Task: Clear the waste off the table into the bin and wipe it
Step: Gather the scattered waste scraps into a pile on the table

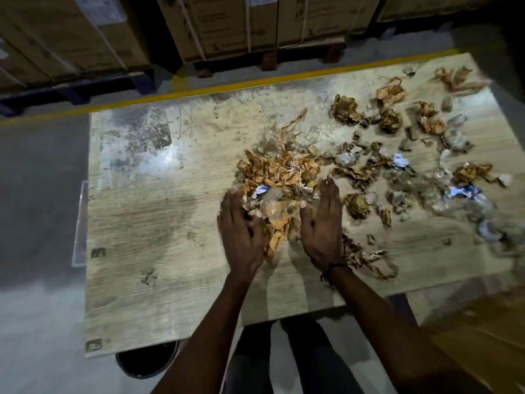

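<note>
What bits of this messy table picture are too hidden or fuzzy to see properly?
- Bin, head view: mostly hidden under the table edge; its contents don't show.
- Left hand fingertips: blurred and buried in the waste pile.
- Scraps at the right edge: smeared by blur.
- Box labels: too small to read.

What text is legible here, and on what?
None can be read.
Cartons: printed lines and an X-like mark, too blurred.
White carton labels: too blurred.
Table: dark stamped marks at its left edge, unreadable.
Blue-and-white scraps: print too small.
</note>
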